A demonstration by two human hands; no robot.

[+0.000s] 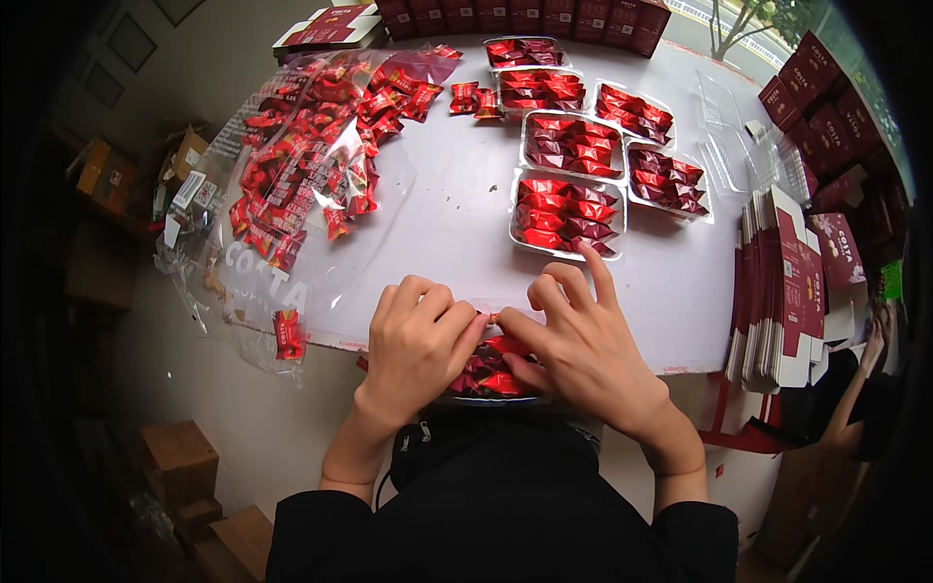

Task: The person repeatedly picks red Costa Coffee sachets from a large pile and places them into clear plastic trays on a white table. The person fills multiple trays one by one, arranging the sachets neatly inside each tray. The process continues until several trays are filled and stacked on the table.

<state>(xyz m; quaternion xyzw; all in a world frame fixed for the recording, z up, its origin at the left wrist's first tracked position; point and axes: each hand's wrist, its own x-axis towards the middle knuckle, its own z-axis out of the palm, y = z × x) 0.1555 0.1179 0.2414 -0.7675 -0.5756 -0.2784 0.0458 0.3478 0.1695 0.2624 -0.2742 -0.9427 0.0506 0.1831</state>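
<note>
My left hand (420, 335) is closed, its thumb and forefinger pinched at a tiny reddish-gold bit (494, 317) that I cannot make out. My right hand (588, 345) meets it there with the forefinger, while its thumb touches red packets and the other fingers lift apart. Under both hands, at the table's near edge, a tray holds small red and maroon wrapped packets (498, 380); my fingers hide part of it. Just beyond stands a clear plastic tray (514, 225) with rows of the same packets. Several more filled trays, such as this one (670, 180), stand behind it.
A large clear bag (267, 277) of loose red packets spreads over the table's left side. Flattened maroon cartons (777, 291) are stacked at the right edge. Maroon boxes (622, 24) line the back, with empty clear trays (724, 131) at right. Another person's arm (850, 389) shows far right.
</note>
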